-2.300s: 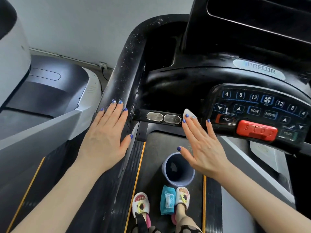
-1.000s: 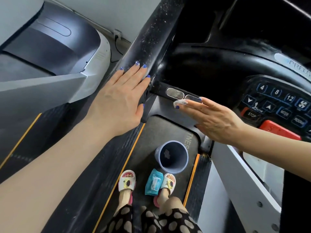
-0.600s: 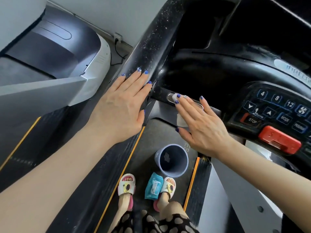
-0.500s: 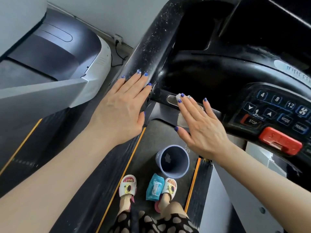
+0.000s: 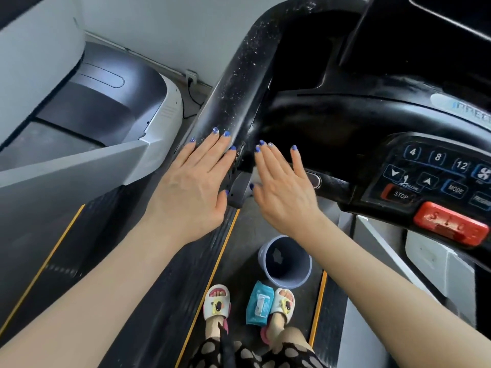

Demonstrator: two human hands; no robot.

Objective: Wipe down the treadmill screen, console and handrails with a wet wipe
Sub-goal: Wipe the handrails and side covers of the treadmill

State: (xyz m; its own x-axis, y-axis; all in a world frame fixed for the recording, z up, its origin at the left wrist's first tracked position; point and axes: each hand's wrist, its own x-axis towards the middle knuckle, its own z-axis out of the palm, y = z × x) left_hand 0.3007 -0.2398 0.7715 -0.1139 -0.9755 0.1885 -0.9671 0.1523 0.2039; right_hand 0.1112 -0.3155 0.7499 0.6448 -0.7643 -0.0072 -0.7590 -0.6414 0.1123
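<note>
My left hand lies flat, fingers together, on the dusty black left handrail of the treadmill. My right hand presses a white wet wipe flat against the left end of the black crossbar, right beside the handrail; only a small edge of the wipe shows under the palm. One metal pulse sensor peeks out to the right of the hand. The console keypad with a red stop button sits at the right. The screen is only partly in view at the top right.
On the belt below stand a grey bin and a blue wet-wipe pack, between my sandalled feet. A neighbouring grey and white treadmill fills the left. A wall and power cable lie behind.
My right hand has slid the wipe leftward along the crossbar, from near the keypad, over the metal sensors, to the handrail junction. My left hand has stayed on the handrail. The camera view shifted.
</note>
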